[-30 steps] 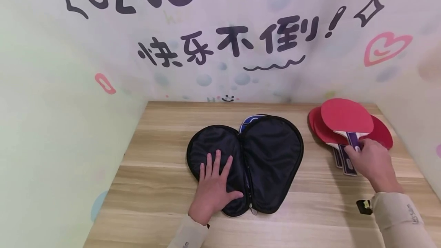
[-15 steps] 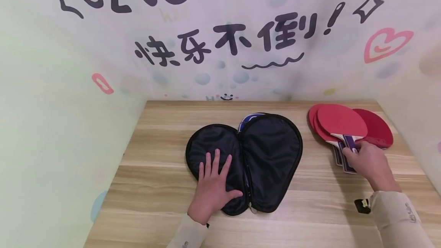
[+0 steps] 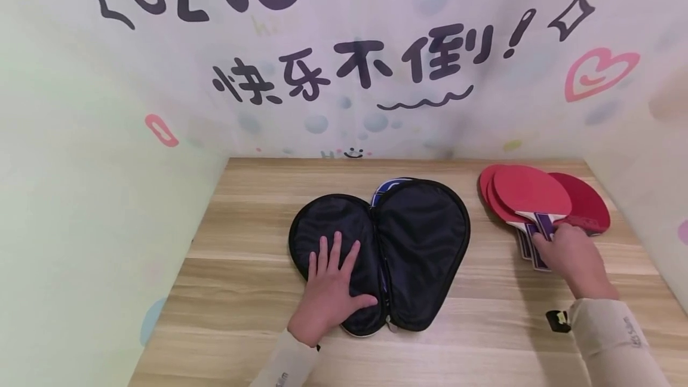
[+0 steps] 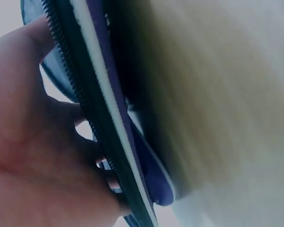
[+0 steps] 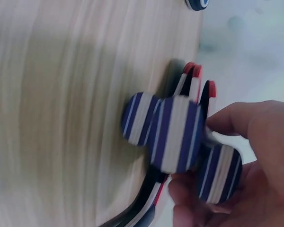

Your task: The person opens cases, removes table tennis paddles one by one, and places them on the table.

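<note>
The left hand (image 3: 330, 291) lies flat with fingers spread straight on the left half of an unzipped black paddle case (image 3: 419, 243) that lies open at the middle of the wooden table (image 3: 242, 291). The right hand (image 3: 572, 255) curls its fingers round the striped handle of the top red table tennis paddle (image 3: 529, 190), which rests on a fanned stack of paddles (image 3: 586, 202) at the table's far right corner, well apart from the case. The right wrist view shows the blue-and-white striped handle ends (image 5: 175, 132) side by side, one of them pinched in the fingers (image 5: 236, 120).

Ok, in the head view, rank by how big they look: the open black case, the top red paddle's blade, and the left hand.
1. open black case
2. top red paddle's blade and left hand: they look about alike, and the hand sits nearer the camera, so I won't rank them.
</note>
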Demonstrator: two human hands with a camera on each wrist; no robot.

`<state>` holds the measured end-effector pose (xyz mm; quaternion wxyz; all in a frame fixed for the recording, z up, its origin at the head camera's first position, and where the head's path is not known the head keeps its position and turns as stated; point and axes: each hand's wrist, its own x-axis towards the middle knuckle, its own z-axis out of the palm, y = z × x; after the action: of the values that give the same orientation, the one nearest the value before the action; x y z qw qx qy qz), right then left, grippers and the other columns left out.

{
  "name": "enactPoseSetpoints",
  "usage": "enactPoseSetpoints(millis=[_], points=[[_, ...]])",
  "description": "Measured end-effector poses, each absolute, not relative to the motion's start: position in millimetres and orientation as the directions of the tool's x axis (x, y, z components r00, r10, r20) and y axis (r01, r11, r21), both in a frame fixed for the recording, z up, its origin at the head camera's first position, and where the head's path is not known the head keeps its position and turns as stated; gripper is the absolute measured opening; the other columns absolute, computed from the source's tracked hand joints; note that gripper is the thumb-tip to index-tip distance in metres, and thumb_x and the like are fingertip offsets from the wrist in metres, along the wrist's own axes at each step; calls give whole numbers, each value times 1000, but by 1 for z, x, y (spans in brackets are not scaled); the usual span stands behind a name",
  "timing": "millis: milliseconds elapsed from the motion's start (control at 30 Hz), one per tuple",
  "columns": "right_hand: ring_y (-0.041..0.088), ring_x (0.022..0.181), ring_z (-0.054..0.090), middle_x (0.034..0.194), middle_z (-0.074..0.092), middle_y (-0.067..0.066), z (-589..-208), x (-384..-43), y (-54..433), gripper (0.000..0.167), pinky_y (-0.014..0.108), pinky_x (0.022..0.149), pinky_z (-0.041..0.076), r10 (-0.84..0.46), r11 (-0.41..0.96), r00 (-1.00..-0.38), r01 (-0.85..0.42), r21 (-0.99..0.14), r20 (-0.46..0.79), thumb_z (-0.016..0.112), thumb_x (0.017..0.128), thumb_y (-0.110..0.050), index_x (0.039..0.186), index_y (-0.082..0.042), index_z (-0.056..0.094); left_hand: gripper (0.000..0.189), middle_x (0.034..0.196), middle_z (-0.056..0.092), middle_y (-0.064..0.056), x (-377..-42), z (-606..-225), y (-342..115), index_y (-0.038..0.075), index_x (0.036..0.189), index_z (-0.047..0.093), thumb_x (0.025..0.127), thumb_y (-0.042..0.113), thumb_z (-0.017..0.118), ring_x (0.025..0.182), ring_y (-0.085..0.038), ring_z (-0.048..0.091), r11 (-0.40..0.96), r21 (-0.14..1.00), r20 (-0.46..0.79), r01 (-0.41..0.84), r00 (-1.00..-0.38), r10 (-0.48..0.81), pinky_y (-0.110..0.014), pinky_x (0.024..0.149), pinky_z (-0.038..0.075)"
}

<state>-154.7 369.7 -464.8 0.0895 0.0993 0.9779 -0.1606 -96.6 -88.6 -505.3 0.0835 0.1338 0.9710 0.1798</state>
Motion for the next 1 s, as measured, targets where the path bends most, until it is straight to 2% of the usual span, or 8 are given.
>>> enactPoseSetpoints(millis=[133,233,367,500,633,733,800,1000], points=[[52,82,47,94,50,40,-466,-149,353,47,56,62,44,190,949,-980,200,-244,-65,56,96,-27,97,20,51,103,174,-2,-14,-102,-497,-95,24,164,21,84,68,69,159,-45,-6,880,424,-64,214,-962,265,-69,125,7],[60,92,40,105,45,45,-467,-147,336,48,67,68,39,185,961,-980,164,-222,76,56,94,-24,103,23,49,101,174,-4,-15,-108,-490,-103,23,165,19,87,67,67,159,-45,-8,883,437,-14,168,-981,194,-69,125,5],[60,99,48,110,54,42,-466,-148,315,40,70,79,42,88,944,-977,19,-330,196,56,96,-19,112,18,58,102,173,-8,-17,-115,-479,-116,21,166,11,91,65,64,158,-45,-13,873,483,-24,71,-995,94,-70,124,4],[50,110,60,122,62,34,-463,-149,295,45,66,90,49,-38,834,-991,-101,-542,126,55,105,-27,132,10,58,103,171,-1,-25,-116,-475,-129,15,166,4,94,62,62,158,-49,-6,852,522,-93,-42,-996,7,-70,124,6],[41,114,65,132,63,26,-463,-147,277,58,50,92,57,-97,741,-995,-95,-664,33,45,108,-42,147,1,48,100,164,24,-33,-111,-478,-142,5,164,8,97,59,59,154,-54,14,856,499,-160,-136,-985,-64,-70,123,12],[35,109,67,129,65,22,-464,-146,269,59,33,82,58,-110,716,-993,-107,-690,41,46,108,-43,151,-3,45,95,156,38,-34,-107,-481,-148,-1,162,15,98,56,58,147,-56,31,861,484,-175,-155,-981,-78,-71,121,18],[33,104,67,126,66,22,-464,-146,266,56,27,76,55,-118,714,-991,-126,-689,60,48,108,-39,151,-4,45,92,155,41,-34,-104,-483,-151,-3,161,20,99,52,59,144,-56,37,855,499,-172,-140,-983,-61,-70,120,23],[26,92,68,118,68,23,-467,-146,262,49,25,66,52,-139,713,-988,-151,-685,72,51,108,-28,148,-2,45,87,156,37,-37,-101,-484,-155,-5,159,23,100,47,60,144,-59,35,841,532,-166,-95,-986,-7,-65,120,28]])
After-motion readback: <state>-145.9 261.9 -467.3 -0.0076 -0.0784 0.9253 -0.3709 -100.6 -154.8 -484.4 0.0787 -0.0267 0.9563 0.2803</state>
